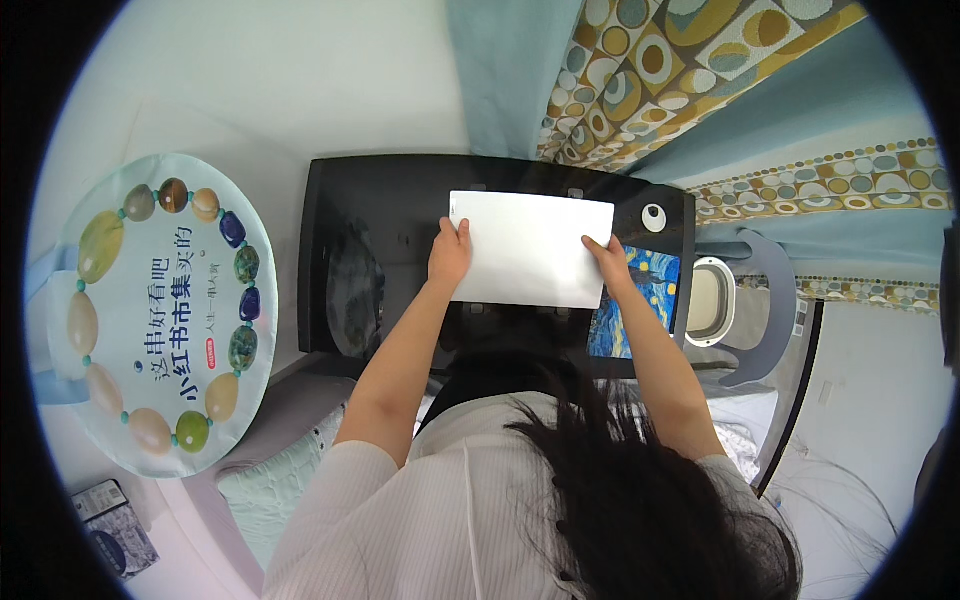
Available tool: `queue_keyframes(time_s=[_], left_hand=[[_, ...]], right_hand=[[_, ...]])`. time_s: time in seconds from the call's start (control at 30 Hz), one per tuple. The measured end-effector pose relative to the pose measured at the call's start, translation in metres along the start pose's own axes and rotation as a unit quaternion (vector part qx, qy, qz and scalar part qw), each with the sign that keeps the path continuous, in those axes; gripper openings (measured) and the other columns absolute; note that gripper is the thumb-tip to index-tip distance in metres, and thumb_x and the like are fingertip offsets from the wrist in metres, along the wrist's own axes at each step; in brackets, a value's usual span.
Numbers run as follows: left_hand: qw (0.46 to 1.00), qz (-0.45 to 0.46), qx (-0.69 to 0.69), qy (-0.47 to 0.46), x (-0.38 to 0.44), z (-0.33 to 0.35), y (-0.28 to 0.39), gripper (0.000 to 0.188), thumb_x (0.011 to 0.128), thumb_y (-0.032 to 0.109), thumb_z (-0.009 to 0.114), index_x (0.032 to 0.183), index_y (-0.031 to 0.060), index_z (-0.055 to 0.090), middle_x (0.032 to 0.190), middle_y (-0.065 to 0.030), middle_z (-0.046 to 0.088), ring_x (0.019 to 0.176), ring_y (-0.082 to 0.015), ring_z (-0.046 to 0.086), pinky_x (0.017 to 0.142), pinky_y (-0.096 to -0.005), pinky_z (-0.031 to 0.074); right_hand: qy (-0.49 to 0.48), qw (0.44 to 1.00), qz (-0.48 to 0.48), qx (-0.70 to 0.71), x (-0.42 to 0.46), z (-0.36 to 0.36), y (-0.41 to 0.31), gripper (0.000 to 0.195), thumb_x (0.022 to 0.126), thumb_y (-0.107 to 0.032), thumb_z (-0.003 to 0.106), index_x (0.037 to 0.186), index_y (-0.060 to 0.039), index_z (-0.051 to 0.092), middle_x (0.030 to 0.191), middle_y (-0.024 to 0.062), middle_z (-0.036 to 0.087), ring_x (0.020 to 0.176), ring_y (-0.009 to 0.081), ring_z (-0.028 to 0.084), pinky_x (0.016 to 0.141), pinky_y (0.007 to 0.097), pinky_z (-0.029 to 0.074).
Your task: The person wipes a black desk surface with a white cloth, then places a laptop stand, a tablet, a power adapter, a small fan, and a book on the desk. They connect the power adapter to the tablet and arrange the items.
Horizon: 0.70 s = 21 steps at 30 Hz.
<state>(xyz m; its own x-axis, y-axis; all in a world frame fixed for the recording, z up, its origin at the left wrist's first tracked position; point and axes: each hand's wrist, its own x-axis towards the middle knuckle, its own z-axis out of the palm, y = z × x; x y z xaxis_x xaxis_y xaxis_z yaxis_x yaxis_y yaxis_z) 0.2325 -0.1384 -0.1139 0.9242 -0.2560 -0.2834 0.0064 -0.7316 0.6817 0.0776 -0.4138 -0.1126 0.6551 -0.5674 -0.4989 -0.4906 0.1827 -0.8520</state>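
My left hand grips the left edge of a white rectangular panel, its thumb lying on top. At the opposite edge, my right hand holds the panel the same way. A small mark with writing sits in the panel's upper left corner. The panel is over a glossy black table; whether it touches the surface I cannot tell. Small clear tabs show just past its long edges. Partly under my right forearm lies a flat piece with a blue and yellow swirling painting print.
A small white rounded object with a black spot sits at the table's far right. Beyond the right edge are a pale basin and a grey chair. A round bead-printed sign stands left. Patterned curtains hang behind.
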Motion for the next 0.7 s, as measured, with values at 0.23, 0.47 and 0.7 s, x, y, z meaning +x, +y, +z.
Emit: queue_keyframes(time_s=[0.23,0.47,0.7], left_hand=[[1.000,0.001,-0.007,-0.010,-0.008,-0.001,-0.010,0.044,0.106,0.041,0.041,0.104,-0.0028,0.042,0.095,-0.0329,0.066,0.092,-0.0519,0.063,0.079,-0.0568,0.050],[0.999,0.001,-0.031,-0.011,-0.018,0.008,-0.023,0.043,0.106,0.040,0.041,0.103,-0.0023,0.043,0.095,-0.0340,0.065,0.092,-0.0535,0.061,0.078,-0.0587,0.048],[1.000,0.001,-0.022,0.002,-0.032,0.012,-0.037,0.039,0.106,0.037,0.043,0.102,-0.0016,0.046,0.098,-0.0322,0.064,0.093,-0.0530,0.060,0.079,-0.0580,0.047]], right_hand=[[-0.015,1.000,0.009,0.006,0.002,0.001,0.011,0.056,0.088,-0.031,0.077,0.129,0.0024,0.057,0.120,0.0142,0.067,0.108,0.0226,0.063,0.096,0.0343,0.047],[-0.004,0.997,-0.026,-0.067,0.002,-0.006,0.052,0.064,0.089,-0.044,0.074,0.128,0.0038,0.054,0.116,0.0179,0.067,0.105,0.0254,0.063,0.093,0.0356,0.048],[0.022,0.989,-0.008,-0.149,-0.017,-0.005,0.056,0.067,0.090,-0.054,0.069,0.120,0.0045,0.053,0.106,0.0194,0.066,0.098,0.0287,0.062,0.089,0.0388,0.049]])
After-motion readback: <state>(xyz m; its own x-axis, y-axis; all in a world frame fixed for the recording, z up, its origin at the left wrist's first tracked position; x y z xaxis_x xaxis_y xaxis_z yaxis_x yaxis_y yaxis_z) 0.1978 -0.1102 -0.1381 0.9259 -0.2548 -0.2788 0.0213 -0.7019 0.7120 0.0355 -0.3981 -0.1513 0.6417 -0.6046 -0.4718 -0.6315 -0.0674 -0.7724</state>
